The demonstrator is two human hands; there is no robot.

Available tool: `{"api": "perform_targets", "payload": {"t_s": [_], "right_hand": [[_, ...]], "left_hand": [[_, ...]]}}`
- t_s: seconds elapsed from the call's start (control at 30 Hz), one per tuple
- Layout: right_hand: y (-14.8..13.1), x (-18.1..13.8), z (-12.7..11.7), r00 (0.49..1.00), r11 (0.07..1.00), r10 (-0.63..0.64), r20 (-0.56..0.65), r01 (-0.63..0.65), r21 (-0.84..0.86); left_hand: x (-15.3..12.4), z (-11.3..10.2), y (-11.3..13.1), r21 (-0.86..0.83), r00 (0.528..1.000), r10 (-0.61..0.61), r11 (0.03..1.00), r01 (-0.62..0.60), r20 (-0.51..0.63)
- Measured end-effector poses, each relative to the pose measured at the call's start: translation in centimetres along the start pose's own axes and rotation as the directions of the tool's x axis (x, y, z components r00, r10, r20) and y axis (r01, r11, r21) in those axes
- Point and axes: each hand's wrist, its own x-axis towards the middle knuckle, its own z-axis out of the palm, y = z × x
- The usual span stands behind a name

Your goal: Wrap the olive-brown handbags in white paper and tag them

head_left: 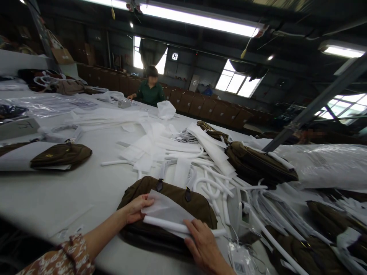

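Hands work at the near edge of a long white bench (pixel 65 191). The left hand (pixel 137 208) rests on the near left part of an olive-brown bag (pixel 197 206), fingers curled over the edge of a white tissue sheet (pixel 163 208) that lies on the bag's face. The right hand (pixel 204 244) lies flat, fingers spread, pressing down on a white rolled tube (pixel 172 225) along the sheet's lower edge — not closed around it, only holding it against the bag. The left forearm wears a floral sleeve (pixel 64 259).

The bag lies flat on the bench right in front of the person, with two dark zip pulls (pixel 187 194) on its upper edge.

Just beyond the bag spreads a heap of white paper strips and foam tubes (pixel 183 152). To the right of the heap sits a second olive bag (pixel 258 162), partly covered by a white strip, and beside it a large clear plastic bag (pixel 323 164). More olive bags (pixel 315 252) crowd the near right corner, with a barcode tag (pixel 241 263) close to the right wrist. On the left, well apart, a flat olive pouch (pixel 61 154) rests on white sheets. At the far end of the bench another person in a green top (pixel 150 93) stands — one hand on the bench.
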Motion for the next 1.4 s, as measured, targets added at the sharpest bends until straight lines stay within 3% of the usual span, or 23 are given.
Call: {"api": "perform_targets", "payload": {"t_s": [0.1,0.17,0.3,0.4,0.5,0.63,0.73,0.83,0.97,1.1,1.27,1.4], "right_hand": [[-0.1,-0.2,-0.1,0.955,0.957,0.278,-0.102,-0.265,0.122],[-0.4,-0.2,-0.2,0.916,0.929,0.363,-0.169,-0.341,0.146],[-1.1,0.1,0.8,0.935,0.954,0.298,-0.191,-0.292,0.06],[-1.1,0.7,2.1,0.957,0.955,0.288,-0.039,-0.29,-0.054],[-0.9,1.5,2.5,0.934,0.935,0.345,0.087,-0.336,-0.111],[-1.1,2.5,1.1,0.919,0.937,0.35,0.181,-0.344,-0.067],[-0.8,3.0,0.1,0.937,0.947,0.319,0.141,-0.32,-0.014],[0.1,3.2,-0.2,0.948,0.95,0.312,0.058,-0.312,-0.002],[0.9,3.2,-0.3,0.936,0.939,0.342,0.086,-0.339,-0.051],[0.7,2.8,-0.3,0.974,0.973,0.223,0.032,-0.221,-0.072],[0.9,2.2,-0.4,0.982,0.988,0.152,0.113,-0.155,0.018],[1.6,1.6,-0.1,0.988,0.994,0.079,0.136,-0.088,0.061]], "left_hand": [[0.2,-0.1,-0.4,0.002,0.997,0.066,0.998,-0.066,-0.048],[0.2,-0.2,-0.7,0.017,0.994,0.083,0.996,-0.082,-0.067],[0.0,0.2,-0.7,0.063,0.99,0.111,0.992,-0.106,-0.082],[-0.3,0.7,-0.5,0.092,0.986,0.142,0.987,-0.134,-0.085],[-0.9,1.2,-0.3,0.108,0.986,0.153,0.983,-0.146,-0.068],[-1.0,1.3,-0.4,0.337,0.974,0.222,0.921,-0.195,-0.042],[-0.7,0.8,-0.7,0.445,0.965,0.252,0.874,-0.194,-0.073],[-0.4,0.3,-0.8,0.418,0.968,0.24,0.889,-0.189,-0.073],[-0.5,0.1,-0.7,0.385,0.969,0.236,0.903,-0.191,-0.073],[-0.4,0.0,-0.7,0.362,0.967,0.24,0.911,-0.196,-0.08],[-0.7,0.1,-0.7,0.379,0.967,0.251,0.9,-0.214,-0.05],[-1.7,0.5,-0.3,0.435,0.952,0.303,0.853,-0.289,0.039]]}}
